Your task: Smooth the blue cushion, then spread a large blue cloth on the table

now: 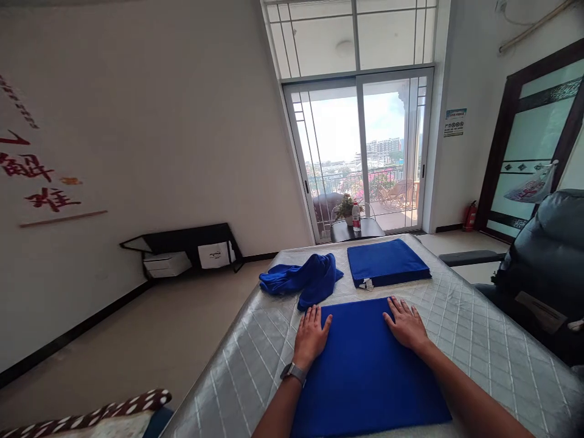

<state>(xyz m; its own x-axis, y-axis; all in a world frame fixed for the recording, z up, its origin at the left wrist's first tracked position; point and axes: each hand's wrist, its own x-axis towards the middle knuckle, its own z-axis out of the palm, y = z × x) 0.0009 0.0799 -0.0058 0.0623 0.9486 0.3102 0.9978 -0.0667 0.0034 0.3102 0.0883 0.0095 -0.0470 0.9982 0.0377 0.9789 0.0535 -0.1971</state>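
A blue towel [365, 371] lies flat and folded on the silver quilted mattress [479, 328] in front of me. My left hand [311, 336] rests palm down on its far left corner, fingers spread; a grey watch sits on that wrist. My right hand [406, 323] presses flat on the far right corner. Neither hand grips anything. Beyond them a stack of folded blue towels [387, 261] sits square near the far edge. A crumpled blue towel [303, 278] lies to its left.
A small dark table [365, 229] with a potted plant and a water bottle [356, 217] stands before the sliding glass door. A grey recliner [545, 267] is at the right. A low black shelf [187, 248] lines the left wall. A red fire extinguisher [470, 216] stands by the right wall.
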